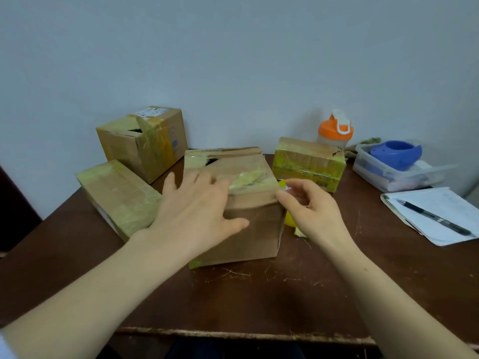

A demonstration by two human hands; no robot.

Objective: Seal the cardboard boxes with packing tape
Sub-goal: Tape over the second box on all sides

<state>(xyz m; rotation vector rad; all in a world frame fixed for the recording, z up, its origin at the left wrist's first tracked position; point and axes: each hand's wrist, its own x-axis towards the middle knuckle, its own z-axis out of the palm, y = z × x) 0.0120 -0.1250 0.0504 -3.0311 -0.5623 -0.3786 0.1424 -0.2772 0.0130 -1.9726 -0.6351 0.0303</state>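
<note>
Cardboard box (248, 229): mid tabletop (259, 294), near top edge bowed, dark gap at its far left.
Tape (248, 177): yellowish strip, wrinkled, running across the box top to its right edge.
Left hand (197, 216): fingers spread and straight, pressing the box top.
Right hand (316, 216): fingers curled, thumb and forefinger pinching the tape end at the right top edge.
Roll (289, 221): yellow, mostly hidden behind the right hand.
Risk: a slack or skewed pull would likely add wrinkles; tape may cling to the fingers; easing the left hand early could let the flaps spring.
</note>
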